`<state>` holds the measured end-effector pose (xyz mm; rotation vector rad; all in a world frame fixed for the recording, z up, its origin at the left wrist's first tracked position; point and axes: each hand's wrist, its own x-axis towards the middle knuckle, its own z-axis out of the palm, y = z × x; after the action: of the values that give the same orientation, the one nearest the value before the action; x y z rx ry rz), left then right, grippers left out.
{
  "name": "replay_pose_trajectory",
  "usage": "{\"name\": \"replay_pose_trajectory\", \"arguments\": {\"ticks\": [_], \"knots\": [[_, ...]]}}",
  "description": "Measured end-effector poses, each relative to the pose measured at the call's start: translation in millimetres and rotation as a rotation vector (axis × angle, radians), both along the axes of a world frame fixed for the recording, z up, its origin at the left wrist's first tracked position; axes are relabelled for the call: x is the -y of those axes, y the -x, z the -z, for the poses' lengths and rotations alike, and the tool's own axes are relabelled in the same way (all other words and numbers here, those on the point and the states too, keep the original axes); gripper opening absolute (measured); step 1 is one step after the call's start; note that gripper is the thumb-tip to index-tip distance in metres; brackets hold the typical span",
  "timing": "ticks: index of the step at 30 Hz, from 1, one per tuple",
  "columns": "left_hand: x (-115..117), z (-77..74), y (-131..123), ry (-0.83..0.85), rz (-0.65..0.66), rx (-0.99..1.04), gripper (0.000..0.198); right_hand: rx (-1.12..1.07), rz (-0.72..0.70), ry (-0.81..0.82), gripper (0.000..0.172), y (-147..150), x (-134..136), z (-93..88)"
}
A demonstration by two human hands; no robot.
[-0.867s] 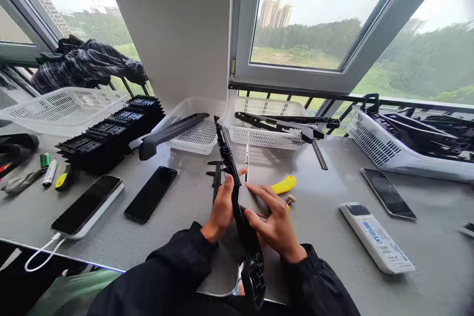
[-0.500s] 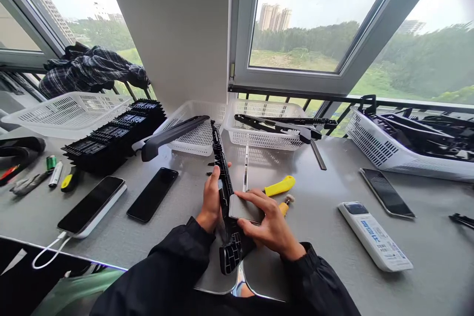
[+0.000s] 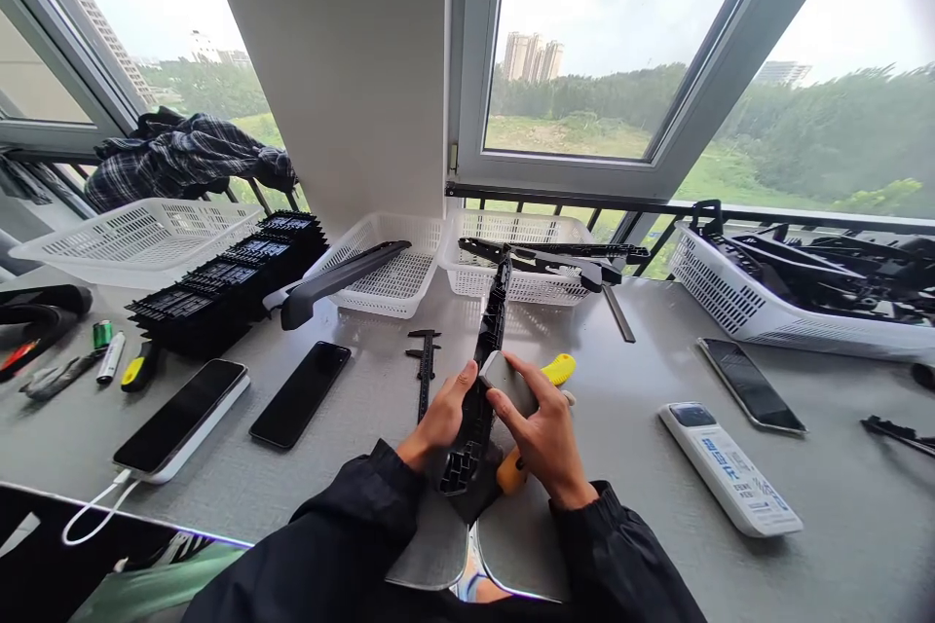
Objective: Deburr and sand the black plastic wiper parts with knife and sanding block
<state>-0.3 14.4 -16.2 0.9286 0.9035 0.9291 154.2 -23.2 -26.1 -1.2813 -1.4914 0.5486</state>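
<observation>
Swung clockwise since the earlier frame, the black part [image 3: 491, 323] lies at two o'clock from the left grip [image 3: 444, 414], closed around its lower half; the right grip [image 3: 546, 430] clasps a grey block [image 3: 509, 382] at the part's three-o'clock edge. Slender and ribbed, it is held above the counter [image 3: 620, 467], long axis from seven to one o'clock, narrow end at one.

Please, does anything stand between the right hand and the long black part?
Yes: the grey block, held in the right hand, lies between that hand and the long black part. Nothing visible separates the left hand from this part.
</observation>
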Motion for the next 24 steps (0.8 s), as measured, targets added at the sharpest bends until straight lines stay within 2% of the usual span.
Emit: {"name": "replay_pose_trajectory", "arguments": {"ticks": [5,10,17,22,24], "knots": [[0,-13.1,-3,-0.012,-0.052,0.011,0.063,0.025,-0.146,-0.009,0.045,2,5,-6.8],[1,-19.1,-4,0.031,-0.094,0.029,0.065,0.027,-0.177,-0.004,0.047,3,5,-6.8],[-2,-5.2,-1,0.003,-0.075,0.025,0.07,0.036,-0.207,0.024,0.048,4,4,-3.4],[-1,11.4,-1,-0.002,-0.215,-0.073,0.062,0.047,-0.131,0.038,0.045,6,3,-6.1],[1,14.6,-2,0.022,-0.188,0.0,0.058,0.051,-0.112,0.024,0.043,5,5,-8.4]]}}
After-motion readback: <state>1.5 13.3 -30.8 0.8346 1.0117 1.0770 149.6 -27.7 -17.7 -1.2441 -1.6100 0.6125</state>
